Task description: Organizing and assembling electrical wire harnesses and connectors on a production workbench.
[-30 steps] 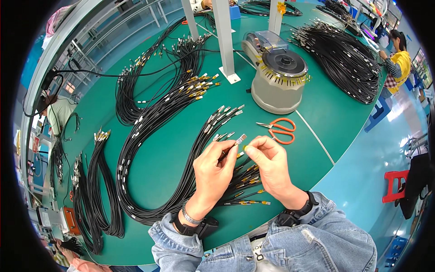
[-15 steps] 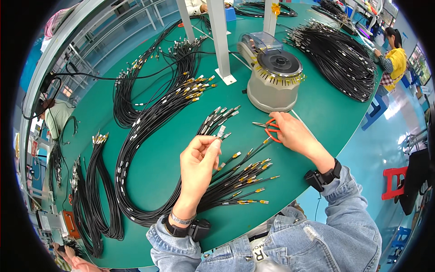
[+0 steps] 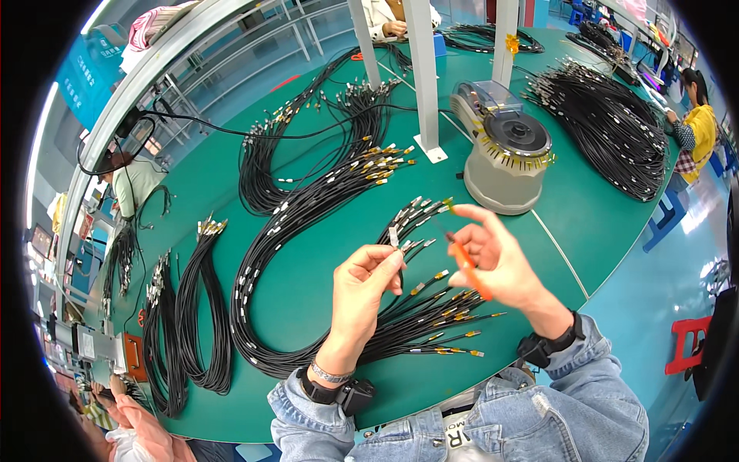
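Pinching a black cable [image 3: 402, 266] just below its small white label, the left hand [image 3: 362, 289] held it upright above the green table [image 3: 308, 254]. Beside it, the right hand [image 3: 493, 258] clasped orange-handled scissors [image 3: 466, 262], their blades raised toward the cable's tip. Under both hands lay a bundle of black cables with gold ends [image 3: 431, 323]. A grey round tape dispenser [image 3: 508, 165] stood beyond, ringed with yellow strips. A blue sign [image 3: 88, 73] hung far left.
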